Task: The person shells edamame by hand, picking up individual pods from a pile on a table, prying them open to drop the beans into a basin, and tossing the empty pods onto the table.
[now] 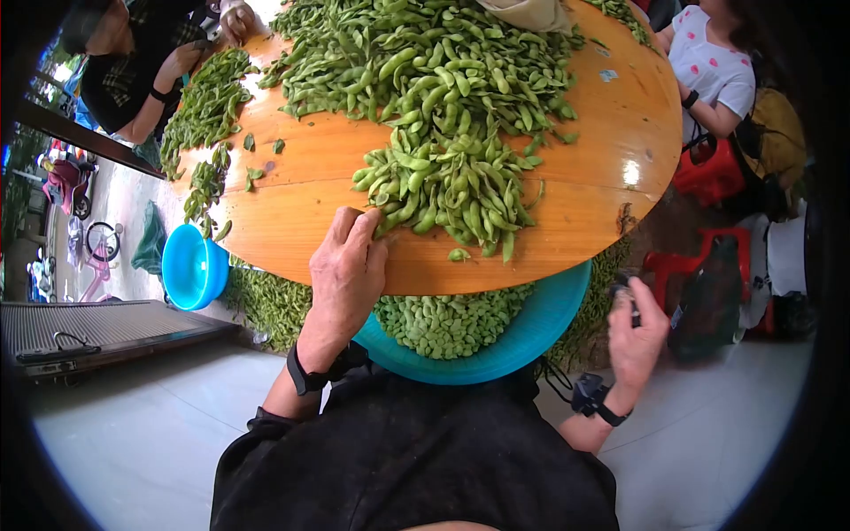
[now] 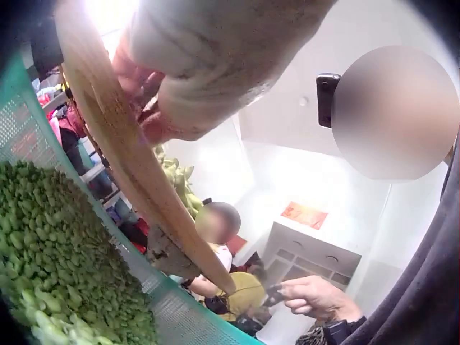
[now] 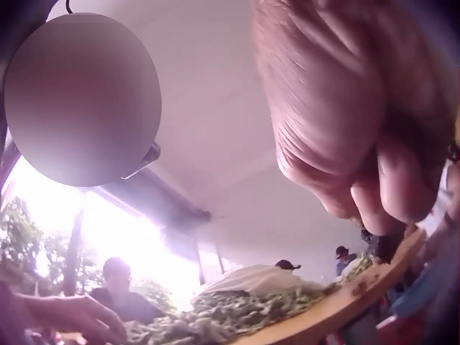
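Observation:
My left hand is at the near edge of the wooden table, fingers bent down beside a heap of green soybean pods. Its fingertips are right at the pods, and I cannot tell whether they pinch one. Off the table's right edge, my right hand has its fingers curled round a small black tool, which also shows dark below the fingers in the right wrist view. Under the table edge, in front of my body, a large teal basin holds many shelled green beans.
A larger pile of pods covers the table's far side, beside a pale cloth sack. A blue basin stands left, next to pods on the floor. Other people sit at both sides. Red stools stand at right.

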Motion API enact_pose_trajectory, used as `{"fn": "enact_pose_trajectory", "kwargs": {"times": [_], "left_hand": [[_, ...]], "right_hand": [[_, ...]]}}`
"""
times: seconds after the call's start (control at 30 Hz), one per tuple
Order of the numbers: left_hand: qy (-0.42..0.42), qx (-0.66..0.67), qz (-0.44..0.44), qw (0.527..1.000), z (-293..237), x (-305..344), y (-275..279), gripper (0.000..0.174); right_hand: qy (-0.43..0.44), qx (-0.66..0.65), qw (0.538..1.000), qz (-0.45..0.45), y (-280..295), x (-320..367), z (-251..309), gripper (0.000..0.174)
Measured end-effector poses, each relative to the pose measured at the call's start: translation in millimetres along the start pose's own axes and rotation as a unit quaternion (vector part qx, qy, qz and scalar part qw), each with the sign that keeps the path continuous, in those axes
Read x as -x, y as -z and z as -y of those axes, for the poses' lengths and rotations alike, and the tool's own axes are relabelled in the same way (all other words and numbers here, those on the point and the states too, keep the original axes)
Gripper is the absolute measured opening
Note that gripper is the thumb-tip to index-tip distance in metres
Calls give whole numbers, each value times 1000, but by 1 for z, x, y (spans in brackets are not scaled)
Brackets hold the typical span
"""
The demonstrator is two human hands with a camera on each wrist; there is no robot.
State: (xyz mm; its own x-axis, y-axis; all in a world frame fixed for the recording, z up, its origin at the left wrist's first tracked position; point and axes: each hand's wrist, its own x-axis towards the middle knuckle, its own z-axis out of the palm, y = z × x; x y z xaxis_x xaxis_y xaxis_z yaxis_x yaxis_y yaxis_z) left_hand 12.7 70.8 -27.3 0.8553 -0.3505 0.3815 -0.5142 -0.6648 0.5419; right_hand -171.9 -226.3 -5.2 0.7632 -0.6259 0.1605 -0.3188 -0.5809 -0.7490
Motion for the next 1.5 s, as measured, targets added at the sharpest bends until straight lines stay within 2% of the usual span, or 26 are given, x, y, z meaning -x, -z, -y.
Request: {"fn": "enact_pose_trajectory", "kwargs": {"times": [0.2,0.27,0.3,0.33,0.37,0.4,0.47,0.53,0.6,0.67,0.73,0.8,0.87,0.93,0.97,1.03,1.07,1.13,1.17,1.2,1.27,1.3,1.33,1.37,1.4,1.5], "left_hand": [[24,19,-21,999,0,4,6,16],[24,58,0,998,-8,9,12,9],[142,236,51,960,-14,14,13,7],[255,401,100,874,-20,19,14,7],[279,499,123,811,-30,21,13,13],[285,524,141,790,-35,26,8,10],[245,538,140,794,-45,30,-5,14],[223,548,135,795,-50,32,-14,11],[146,438,69,884,-52,32,-19,7],[134,387,56,910,-53,32,-23,8],[17,291,3,957,-52,29,-26,9],[3,280,12,960,-52,29,-25,10],[-9,266,19,964,-50,30,-22,11],[142,436,140,878,-49,33,-19,14],[142,436,141,877,-45,33,-19,14],[255,668,235,658,-37,33,-20,18],[255,668,236,658,-35,31,-20,18],[285,769,297,489,-33,28,-20,20],[287,780,298,470,-32,29,-21,19],[287,780,298,469,-32,28,-20,19],[295,696,357,548,-33,25,-12,22],[250,571,352,698,-34,23,-7,25],[251,571,352,698,-42,21,-5,25],[161,466,255,831,-53,20,-6,27],[64,340,148,926,-58,20,-8,30],[52,287,213,932,-57,16,0,34]], "right_hand": [[165,-118,963,177,-60,2,61,21],[103,-171,946,256,-66,2,79,22],[72,-209,935,278,-74,4,80,23],[64,-245,924,285,-84,4,78,23],[7,-301,906,297,-90,6,82,24],[-48,-355,882,307,-95,8,86,25],[-98,-413,846,324,-99,9,89,29],[-162,-511,769,347,-99,8,90,30],[-163,-526,758,348,-99,7,86,29],[-187,-585,705,354,-100,7,81,32],[-190,-585,705,354,-101,6,79,30],[-193,-583,705,354,-101,7,78,29],[-128,-523,781,316,-102,7,80,25],[-106,-501,801,309,-99,6,83,23],[-84,-477,822,300,-98,5,83,21],[-61,-475,828,291,-98,7,82,19],[-37,-473,834,282,-98,8,82,18],[-25,-484,824,294,-96,7,81,17],[-13,-494,813,307,-94,6,79,17],[-13,-494,813,307,-92,4,76,17],[-101,-491,789,355,-88,1,71,17],[-102,-491,789,355,-87,1,71,17],[-28,-391,856,335,-86,2,72,19],[46,-285,906,308,-86,3,73,21],[45,-286,906,309,-88,4,74,21],[156,-226,932,237,-93,8,77,23]]}}
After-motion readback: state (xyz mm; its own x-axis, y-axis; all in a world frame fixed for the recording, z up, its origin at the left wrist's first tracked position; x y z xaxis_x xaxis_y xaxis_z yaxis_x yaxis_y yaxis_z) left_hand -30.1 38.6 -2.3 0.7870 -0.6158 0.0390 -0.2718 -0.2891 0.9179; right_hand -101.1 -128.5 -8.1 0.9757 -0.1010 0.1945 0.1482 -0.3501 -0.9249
